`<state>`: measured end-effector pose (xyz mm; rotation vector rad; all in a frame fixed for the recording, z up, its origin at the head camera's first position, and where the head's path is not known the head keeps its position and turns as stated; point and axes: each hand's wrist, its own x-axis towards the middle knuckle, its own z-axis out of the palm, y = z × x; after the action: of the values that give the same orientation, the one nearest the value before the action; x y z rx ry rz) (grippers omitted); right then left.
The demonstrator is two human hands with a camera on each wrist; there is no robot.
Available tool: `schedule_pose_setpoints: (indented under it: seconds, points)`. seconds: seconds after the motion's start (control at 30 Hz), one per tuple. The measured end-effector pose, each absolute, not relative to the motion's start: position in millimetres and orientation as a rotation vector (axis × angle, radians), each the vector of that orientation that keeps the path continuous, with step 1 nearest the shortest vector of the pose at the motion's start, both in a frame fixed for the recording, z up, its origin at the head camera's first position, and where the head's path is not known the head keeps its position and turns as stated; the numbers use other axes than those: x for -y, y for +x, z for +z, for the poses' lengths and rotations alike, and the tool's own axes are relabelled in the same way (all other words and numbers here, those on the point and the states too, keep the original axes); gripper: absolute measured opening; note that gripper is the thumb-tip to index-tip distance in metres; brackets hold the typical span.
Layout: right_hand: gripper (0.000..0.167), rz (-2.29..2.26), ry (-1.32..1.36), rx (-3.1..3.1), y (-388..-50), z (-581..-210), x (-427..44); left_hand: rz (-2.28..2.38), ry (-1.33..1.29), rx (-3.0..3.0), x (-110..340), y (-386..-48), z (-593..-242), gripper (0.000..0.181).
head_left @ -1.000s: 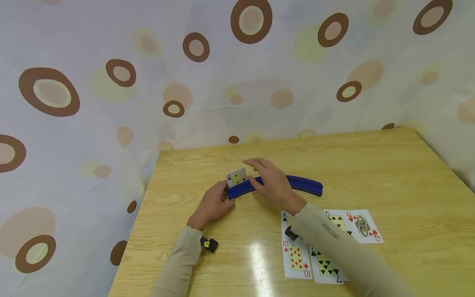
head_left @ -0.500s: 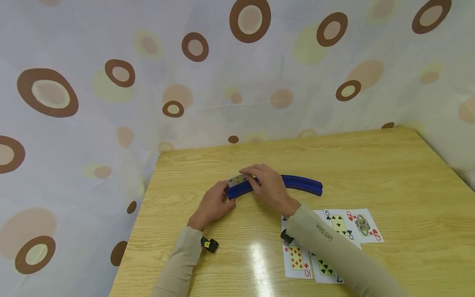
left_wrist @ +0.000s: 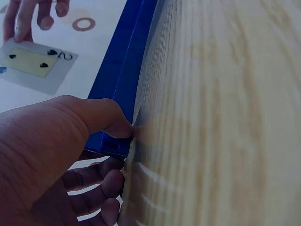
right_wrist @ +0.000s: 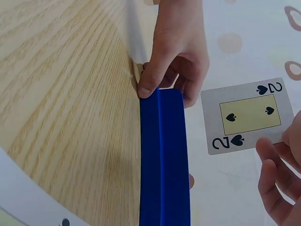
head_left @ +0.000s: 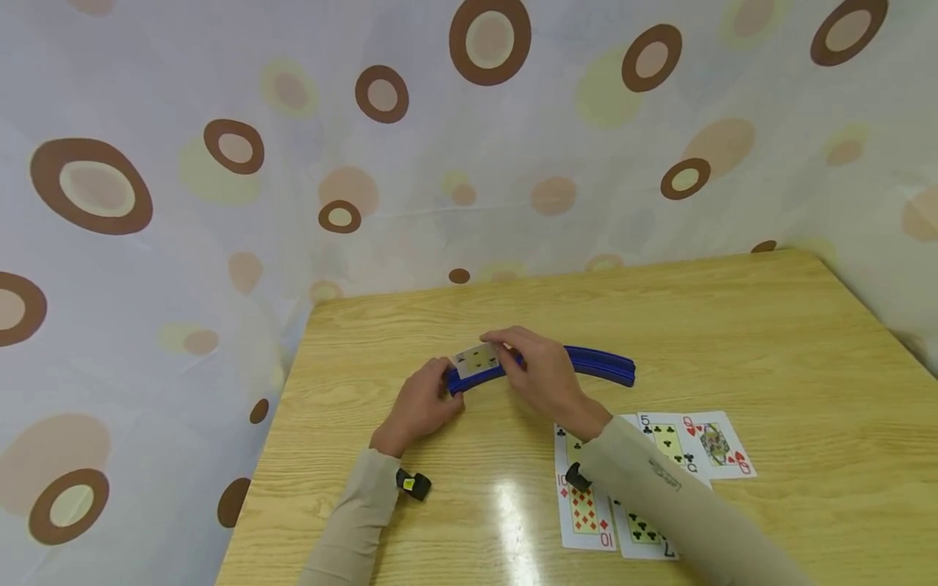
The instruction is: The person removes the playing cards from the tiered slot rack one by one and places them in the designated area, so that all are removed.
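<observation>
A curved blue playing-card holder (head_left: 601,366) lies on the wooden table. My left hand (head_left: 419,403) grips its left end, the thumb on the near side in the left wrist view. My right hand (head_left: 545,373) pinches the two of spades (right_wrist: 249,115) by one edge, between thumb and fingers. In the head view this card (head_left: 475,360) is tilted face up over the left part of the holder. The right wrist view shows a gap between the card and the blue holder (right_wrist: 164,160). My right hand covers the holder's middle in the head view.
Face-up playing cards lie at the front right, under my right forearm: the ten of diamonds (head_left: 584,521), seven of clubs (head_left: 643,533), five of clubs (head_left: 665,439), queen of hearts (head_left: 716,443) and a partly hidden ace (head_left: 563,446). A dotted curtain (head_left: 513,236) hangs behind the table.
The card stood more upright at the holder's left end with my right fingers spread beside it. It is now tilted back, pinched in my right hand. My left hand has stayed in place.
</observation>
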<state>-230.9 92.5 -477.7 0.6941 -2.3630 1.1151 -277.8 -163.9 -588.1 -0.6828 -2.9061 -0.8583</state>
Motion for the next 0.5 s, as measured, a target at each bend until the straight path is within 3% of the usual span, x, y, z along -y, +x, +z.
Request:
schedule_pose_setpoints:
  seconds: [0.5]
  points:
    - [0.021,1.119,0.703,2.276,-209,-462,-133,-0.862,-0.697,2.914,167,-278,-589,0.030]
